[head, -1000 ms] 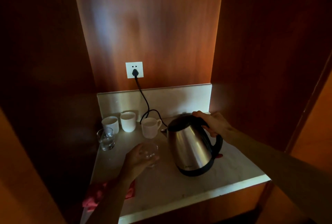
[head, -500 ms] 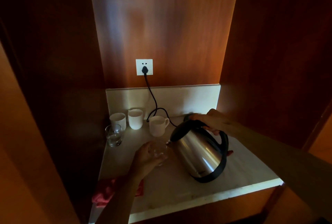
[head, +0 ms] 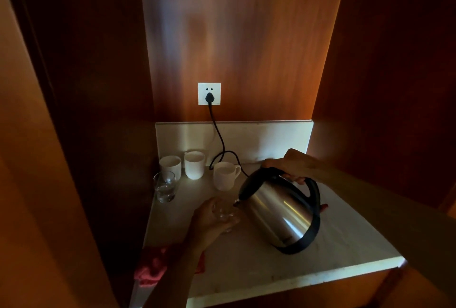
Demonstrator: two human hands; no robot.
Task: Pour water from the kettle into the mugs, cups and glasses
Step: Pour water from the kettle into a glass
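A steel kettle [head: 278, 211] with a black lid and handle is tilted to the left, its spout right over a clear glass [head: 224, 210]. My right hand [head: 293, 165] grips the kettle's handle from above. Around that glass is my left hand [head: 209, 219], holding it on the counter. A second glass [head: 165, 185] with some water stands at the left edge. Behind it are two white cups [head: 170, 164] [head: 194, 164], and a white mug [head: 225, 175] with a handle stands just behind the held glass.
The pale counter [head: 345, 241] sits in a dark wooden niche with walls close on both sides. A black cord [head: 219, 135] runs from a wall socket [head: 209, 93] down behind the mug. A red cloth [head: 153, 268] lies at the front left corner.
The kettle has tipped further to the left, and its spout has come down to the held glass. My left hand stays on the glass.
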